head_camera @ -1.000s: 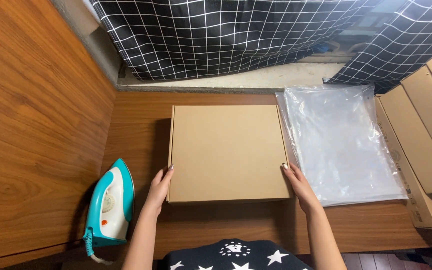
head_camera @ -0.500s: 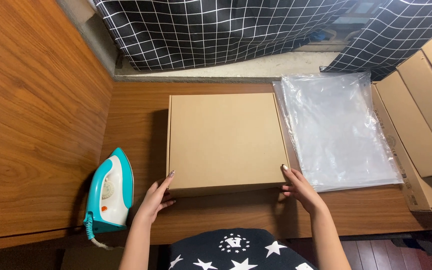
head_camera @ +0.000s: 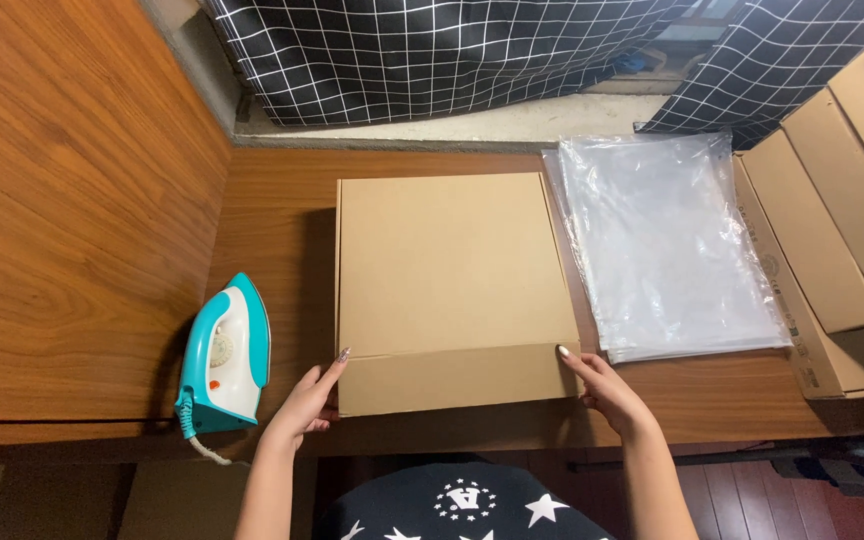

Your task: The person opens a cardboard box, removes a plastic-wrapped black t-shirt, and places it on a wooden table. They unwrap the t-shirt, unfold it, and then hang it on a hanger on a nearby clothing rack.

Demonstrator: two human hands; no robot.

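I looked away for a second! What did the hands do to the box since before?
Both hands slid toward the person along the cardboard box. The left hand and right hand now touch its front flap, which has tipped up into view. The iron, plastic bags and stacked boxes stayed put.

Wood-grain tabletop (head_camera: pixel 262 215) runs across the middle; tall wood panel (head_camera: pixel 72 200) w/ matching grain on the left; black curtain w/ white grid (head_camera: pixel 432 55) hangs at the back over a pale ledge (head_camera: pixel 512 125); dark plank floor (head_camera: pixel 752 500) bottom right; even indoor light
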